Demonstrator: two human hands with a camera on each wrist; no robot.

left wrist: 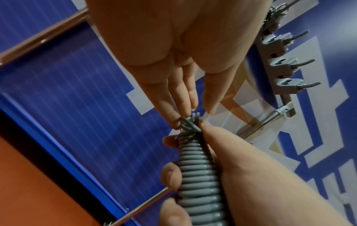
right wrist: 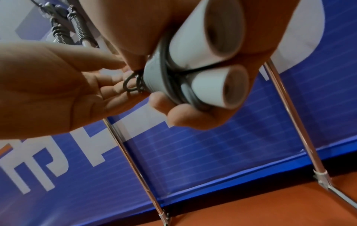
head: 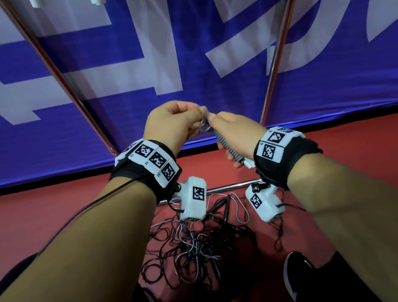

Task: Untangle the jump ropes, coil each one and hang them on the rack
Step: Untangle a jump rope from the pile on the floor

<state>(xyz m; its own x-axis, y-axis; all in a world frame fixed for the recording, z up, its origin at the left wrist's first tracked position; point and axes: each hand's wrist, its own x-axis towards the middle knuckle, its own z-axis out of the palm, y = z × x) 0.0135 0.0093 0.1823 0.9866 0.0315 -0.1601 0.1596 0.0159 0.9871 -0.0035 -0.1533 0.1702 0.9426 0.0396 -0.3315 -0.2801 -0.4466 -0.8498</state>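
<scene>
The right hand (head: pixel 236 135) wraps its curled fingers round a coiled jump rope (left wrist: pixel 199 175), whose two white-ended handles (right wrist: pixel 216 68) lie side by side with the grey cord wound tightly over them; gripping the bundle this way likely keeps the turns from springing loose. At the bundle's far tip the left hand (head: pixel 172 126) meets it, fingertips (left wrist: pixel 182 117) pinching the short loops of cord that stick out there, apparently to tuck in the end or to form a loop for hanging. Both hands are raised at about the same height and touching across the bundle, so one steadies while the other works.

Below the wrists, on the red floor (head: pixel 45 216), lies a tangle of ropes (head: pixel 195 246), black and white cords knotted together, still to be sorted. A black shoe (head: pixel 298 273) stands just right of it.

Beyond the hands rise the metal legs of the rack (head: pixel 68 83), and past them hangs a blue and white banner (head: pixel 199 32). Above the hands, a row of grey hooks (left wrist: pixel 286 64) is fixed to the rack, and handles of ropes already hung (right wrist: pixel 77 30) show up there.
</scene>
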